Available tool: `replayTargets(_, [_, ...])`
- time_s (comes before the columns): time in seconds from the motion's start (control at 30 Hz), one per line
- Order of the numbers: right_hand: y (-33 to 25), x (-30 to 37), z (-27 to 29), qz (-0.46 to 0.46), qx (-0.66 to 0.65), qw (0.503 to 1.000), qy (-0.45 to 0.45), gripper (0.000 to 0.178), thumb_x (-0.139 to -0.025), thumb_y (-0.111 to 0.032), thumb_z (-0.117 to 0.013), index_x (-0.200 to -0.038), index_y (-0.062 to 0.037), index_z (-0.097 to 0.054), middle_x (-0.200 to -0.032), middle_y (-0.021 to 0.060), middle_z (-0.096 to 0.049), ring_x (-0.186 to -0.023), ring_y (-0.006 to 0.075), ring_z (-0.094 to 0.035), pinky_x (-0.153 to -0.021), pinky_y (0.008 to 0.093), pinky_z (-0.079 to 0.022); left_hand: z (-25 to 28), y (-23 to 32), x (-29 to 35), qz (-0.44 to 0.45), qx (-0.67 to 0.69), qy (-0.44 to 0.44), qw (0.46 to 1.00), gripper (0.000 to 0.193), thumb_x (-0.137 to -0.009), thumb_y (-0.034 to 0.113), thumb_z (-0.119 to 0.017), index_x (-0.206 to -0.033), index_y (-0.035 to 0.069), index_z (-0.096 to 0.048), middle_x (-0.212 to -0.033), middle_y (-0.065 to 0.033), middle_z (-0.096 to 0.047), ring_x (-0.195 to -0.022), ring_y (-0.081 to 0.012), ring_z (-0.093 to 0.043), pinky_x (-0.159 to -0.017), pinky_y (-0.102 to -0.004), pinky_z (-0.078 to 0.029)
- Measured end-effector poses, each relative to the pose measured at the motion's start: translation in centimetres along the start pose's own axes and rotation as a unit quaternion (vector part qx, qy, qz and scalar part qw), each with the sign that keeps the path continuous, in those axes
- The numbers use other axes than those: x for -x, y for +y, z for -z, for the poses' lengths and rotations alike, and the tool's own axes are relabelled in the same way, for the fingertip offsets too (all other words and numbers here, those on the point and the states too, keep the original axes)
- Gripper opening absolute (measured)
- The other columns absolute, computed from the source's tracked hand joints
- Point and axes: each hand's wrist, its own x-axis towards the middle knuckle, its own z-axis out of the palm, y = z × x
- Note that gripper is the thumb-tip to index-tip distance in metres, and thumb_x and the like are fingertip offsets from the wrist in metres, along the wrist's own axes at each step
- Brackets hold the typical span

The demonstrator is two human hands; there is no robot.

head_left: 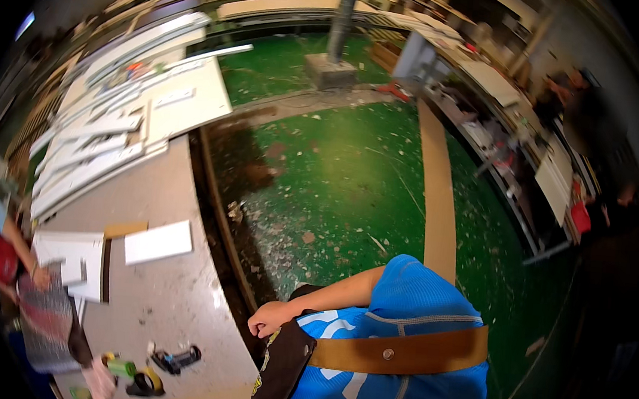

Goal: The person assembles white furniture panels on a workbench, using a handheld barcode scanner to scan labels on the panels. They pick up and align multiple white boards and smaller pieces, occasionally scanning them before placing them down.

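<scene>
My right hand [270, 319] is at the near edge of the workbench [199, 302], beside the dark bib of my apron [281, 373]. Its fingers are curled in; their undersides are hidden, so whatever they hold, if anything, does not show. My left hand is out of the picture. On the bench lie a small white board [158, 243], a dark tape dispenser [175, 358] and a yellow-and-black one [146, 383]. A blurred pink item [100, 382] lies beside them. Across the bench, a co-worker's hand [42, 277] rests at white panels [90, 279].
Long white boards [90, 159] are heaped on the bench farther back. A grey post [342, 21] stands on a concrete block [329, 71] on the littered green floor [344, 171]. Right of it runs a cluttered long bench [487, 70]; another person [568, 88] is beyond.
</scene>
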Motion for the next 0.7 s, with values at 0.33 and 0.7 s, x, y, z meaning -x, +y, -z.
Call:
replayTargets(0.33, [8.5,7.5,8.2,-0.08,-0.116,0.976,0.169,0.019,-0.079,-0.025,-0.063,-0.094,-0.0129,-0.061,-0.077,0.0031,-0.066,-0.072,0.0204,-0.064,-0.06,0.0354,-0.047,-11.4,19.6,4.2,-0.197,0.154,-0.185,0.95,0.061,-0.088,0.023,-0.061,-0.136,-0.004,-0.035,-0.14,-0.0211,-0.036,-0.127,-0.0348,-0.037,-0.106,-0.0416,-0.029])
replayTargets(0.7, [12.3,6.2,17.9,-0.143,-0.228,0.957,0.113,0.022,-0.085,-0.014,-0.062,-0.105,-0.005,-0.06,-0.082,0.0045,-0.064,-0.073,0.01,-0.06,-0.067,0.0254,-0.048,-12.4,24.3,5.1,-0.012,0.145,-0.186,0.972,0.057,-0.08,0.008,-0.059,-0.132,-0.001,-0.041,-0.137,-0.0199,-0.041,-0.128,-0.0339,-0.037,-0.107,-0.0413,-0.028])
